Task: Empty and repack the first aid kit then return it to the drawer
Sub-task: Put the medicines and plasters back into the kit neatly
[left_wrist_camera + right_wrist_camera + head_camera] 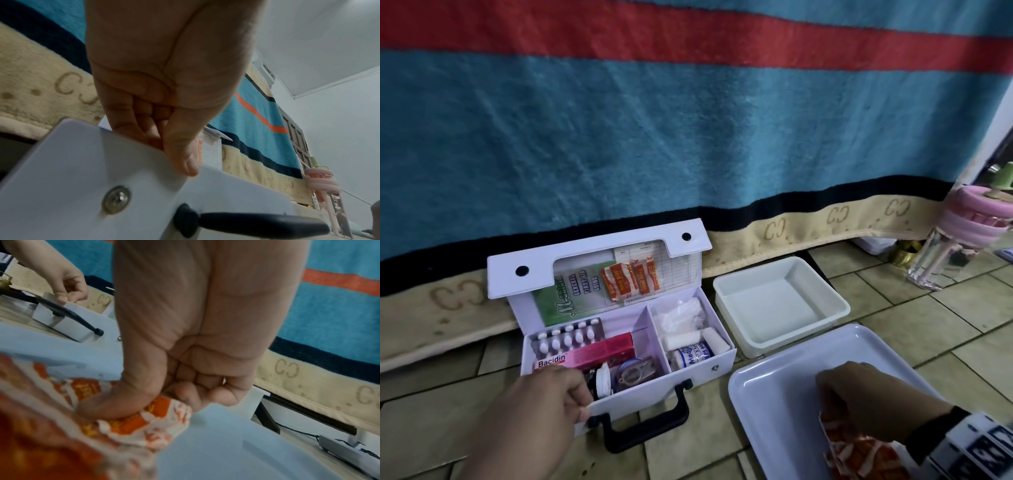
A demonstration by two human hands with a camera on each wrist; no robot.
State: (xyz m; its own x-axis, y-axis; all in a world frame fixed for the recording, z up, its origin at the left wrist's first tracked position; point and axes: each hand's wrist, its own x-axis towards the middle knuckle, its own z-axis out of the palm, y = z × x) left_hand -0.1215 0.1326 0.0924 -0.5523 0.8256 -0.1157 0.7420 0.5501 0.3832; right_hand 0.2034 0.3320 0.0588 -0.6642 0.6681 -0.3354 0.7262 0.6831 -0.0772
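Note:
The white first aid kit (pixel 698 366) stands open on the tiled floor, lid (pixel 592 260) up, black handle (pixel 650 428) toward me. Inside lie a blister pack (pixel 566 337), a pink Bacidin box (pixel 589 356), a small bottle (pixel 602 380), a bandage roll (pixel 693 354) and gauze. Orange plaster strips (pixel 631 279) sit in the lid pocket. My left hand (pixel 544 411) grips the kit's front wall (pixel 144 186), thumb (pixel 180 155) outside and fingers inside. My right hand (pixel 859 397) pinches a bundle of orange plaster strips (pixel 144 423) over the pale blue tray (pixel 774 411).
A smaller white tray (pixel 825 291) stands behind the blue one. A blue, red and beige blanket (pixel 688 120) hangs behind the kit. At the right edge, a clear bottle with a pink lid (pixel 959 240) stands on the tiles.

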